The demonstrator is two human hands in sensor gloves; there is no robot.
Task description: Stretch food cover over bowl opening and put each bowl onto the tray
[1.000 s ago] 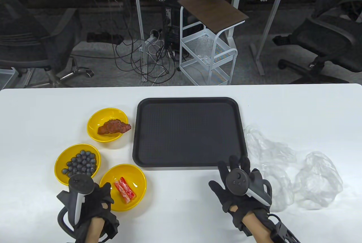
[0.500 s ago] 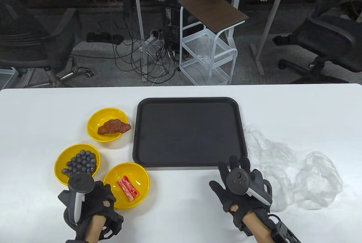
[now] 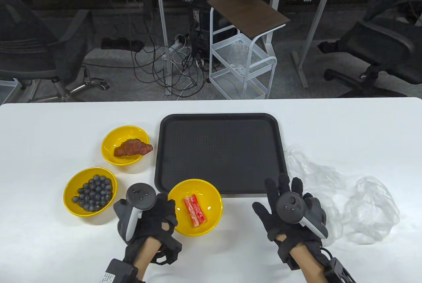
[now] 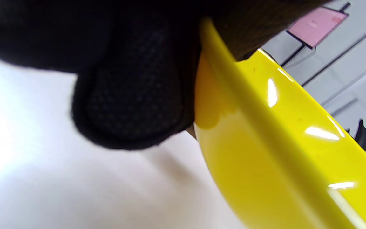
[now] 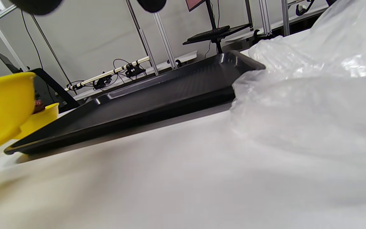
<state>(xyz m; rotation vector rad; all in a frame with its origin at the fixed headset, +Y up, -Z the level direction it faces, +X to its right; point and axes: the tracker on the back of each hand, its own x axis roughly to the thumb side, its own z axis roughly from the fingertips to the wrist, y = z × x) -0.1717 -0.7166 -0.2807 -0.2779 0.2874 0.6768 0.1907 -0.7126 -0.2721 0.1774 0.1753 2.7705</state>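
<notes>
Nearest the bottom edge of the white desk (image 3: pixel 39 256), left hand (image 3: pixel 150 222) in a black sensor glove, grip closed on the rim of the round yellow plastic bowl with two red-and-white crab sticks (image 3: pixel 195 206), fingers curled round that rim in the left wrist view, bowl overlapping the near edge of the flat black rectangular plastic tray (image 3: pixel 219 153). To the right, right hand (image 3: pixel 290 218) in a matching glove, grip open and holding nothing, fingers spread and straight, pointing away over the desk, just beside the crumpled clear plastic food covers (image 3: pixel 336 197); contact with the plastic not clear. Further left, round yellow bowl of dark blue berries (image 3: pixel 90 191) standing apart on the desk. Beyond it, round yellow bowl with a brown piece of meat (image 3: pixel 125 145), just left of the tray. No bowl covered yet, none fully on the tray. Past the desk's far edge, white wire cart with a brown wooden top (image 3: pixel 247 49) on the floor.
</notes>
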